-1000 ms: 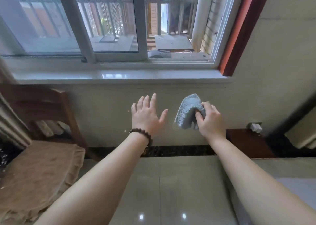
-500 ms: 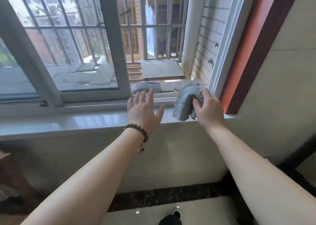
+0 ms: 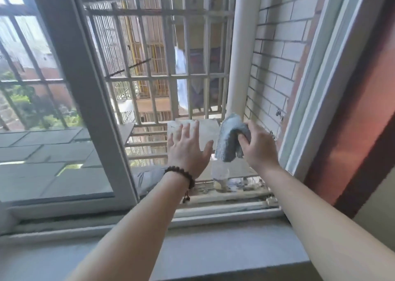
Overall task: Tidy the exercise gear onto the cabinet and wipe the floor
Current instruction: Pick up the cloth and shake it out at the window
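- Change vs 1 s ago: view went up from floor and wall to the open window point(image 3: 198, 84); both arms are now stretched over the sill point(image 3: 213, 253) and out thru the opening. The chair and floor tiles seen before are out of view.
- Right hand point(image 3: 259, 150) grips the cloth point(image 3: 229, 139), same grip as before: fingers and thumb curled round it, cloth bunched and hanging a bit below the fingers.
- Left hand point(image 3: 188, 150) is spread, fingers straight, palm fwd; it holds nothing. Bead bracelet point(image 3: 181, 174) on that wrist.
- Cloth is now outside the frame line, above the slabs point(image 3: 205, 131) on the outer grille point(image 3: 160, 45), near the white pipe point(image 3: 239, 56). A clear bottle point(image 3: 220, 178) lies below it on the ledge.
- Meaning, as I judge: floor wiping is probably paused or done, and the cloth is taken out to be shaken or left to dry. Which one, I cannot tell.
- Exercise gear and cabinet are not in view, so that part cannot be checked here.
- Risk: cloth could drop thru the grille if the grip loosens.
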A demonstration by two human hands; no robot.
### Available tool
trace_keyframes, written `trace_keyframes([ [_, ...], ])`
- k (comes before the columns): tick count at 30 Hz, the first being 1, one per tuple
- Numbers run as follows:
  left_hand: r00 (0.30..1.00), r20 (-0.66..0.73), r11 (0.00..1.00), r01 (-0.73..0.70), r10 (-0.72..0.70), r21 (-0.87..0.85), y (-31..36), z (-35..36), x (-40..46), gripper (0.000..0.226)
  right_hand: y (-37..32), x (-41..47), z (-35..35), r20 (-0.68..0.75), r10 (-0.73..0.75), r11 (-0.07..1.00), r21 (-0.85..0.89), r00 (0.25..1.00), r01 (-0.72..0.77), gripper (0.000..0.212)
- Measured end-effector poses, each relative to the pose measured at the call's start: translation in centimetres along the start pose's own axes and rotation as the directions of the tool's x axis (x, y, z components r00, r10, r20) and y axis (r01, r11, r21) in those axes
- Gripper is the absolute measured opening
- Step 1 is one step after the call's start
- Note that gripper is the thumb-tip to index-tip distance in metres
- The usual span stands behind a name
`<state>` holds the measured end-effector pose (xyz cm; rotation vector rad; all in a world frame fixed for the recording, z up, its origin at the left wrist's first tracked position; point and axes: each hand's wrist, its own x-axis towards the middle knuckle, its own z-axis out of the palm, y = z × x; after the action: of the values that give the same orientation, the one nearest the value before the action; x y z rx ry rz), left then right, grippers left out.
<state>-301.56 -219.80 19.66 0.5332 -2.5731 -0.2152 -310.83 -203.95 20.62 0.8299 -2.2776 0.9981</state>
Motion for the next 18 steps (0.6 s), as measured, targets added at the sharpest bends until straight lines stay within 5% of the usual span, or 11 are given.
trace_keyframes([
  [5, 0.996, -0.043, 0.996, -0.076, 0.074, -0.041, -0.4, 0.6, 4.8, 0.069, 0.4, 4.2, 0.5, -0.019, -0.064, 0.998, 0.029, 0.998, 0.064, 0.017],
  [8, 0.993, -0.004, 0.95, -0.114, 0.118, -0.29, -0.6, 0.2, 7.1, 0.061, 0.2, 6.2, 0.0, -0.033, -0.097, 0.99, 0.101, 0.995, 0.1, 0.018],
  [12, 0.975, 0.161, 0.704, 0.009, 0.15, -0.71, -0.7, -1.1, 9.4, 0.057, -0.4, 8.1, -0.7, -0.067, -0.088, 0.976, 0.193, 0.994, 0.099, 0.02],
  [18, 0.923, 0.322, 0.344, 0.237, 0.213, -0.908, -0.8, -2.6, 11.7, 0.04, -1.3, 9.6, -0.8, -0.066, -0.054, 0.961, 0.268, 0.996, 0.07, 0.017],
])
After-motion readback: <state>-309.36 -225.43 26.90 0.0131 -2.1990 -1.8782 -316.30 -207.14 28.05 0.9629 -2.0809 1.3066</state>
